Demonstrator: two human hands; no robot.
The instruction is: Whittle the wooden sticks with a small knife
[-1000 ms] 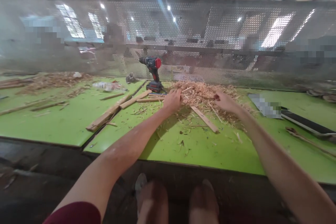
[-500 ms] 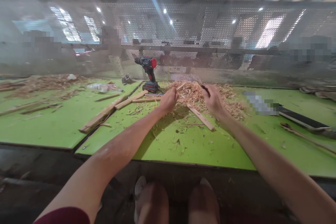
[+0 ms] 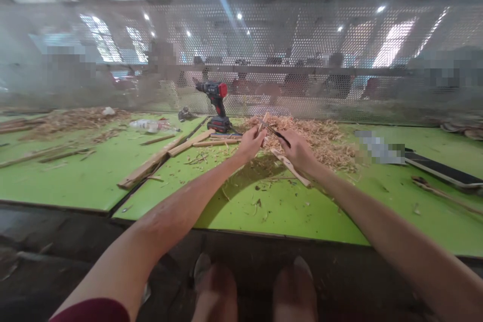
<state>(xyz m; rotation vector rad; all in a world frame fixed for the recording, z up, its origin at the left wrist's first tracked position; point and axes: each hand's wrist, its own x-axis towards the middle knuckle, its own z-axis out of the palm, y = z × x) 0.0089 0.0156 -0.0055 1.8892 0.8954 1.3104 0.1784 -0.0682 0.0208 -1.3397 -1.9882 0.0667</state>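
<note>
My left hand (image 3: pixel 250 145) is closed round a short, pale wooden stick (image 3: pixel 265 118) whose tip points up and away. A knife with a dark handle (image 3: pixel 282 138) is gripped in my right hand (image 3: pixel 299 150), its blade reaching left to the stick. Both hands are above the near side of a heap of curled wood shavings (image 3: pixel 320 136). Just below my right hand, a flat wooden strip (image 3: pixel 292 167) lies on the green table (image 3: pixel 279 211).
Left of the hands stands a black and red cordless drill (image 3: pixel 216 103), with wooden strips (image 3: pixel 188 143) beside it. A clear plastic bottle (image 3: pixel 151 125) lies farther left. On the right is a black flat object (image 3: pixel 443 168). Perforated metal mesh (image 3: pixel 264 50) rises behind.
My right hand has moved left and slightly down, bringing the knife blade to the stick. My left hand has shifted slightly right, and the stick now points more upward.
</note>
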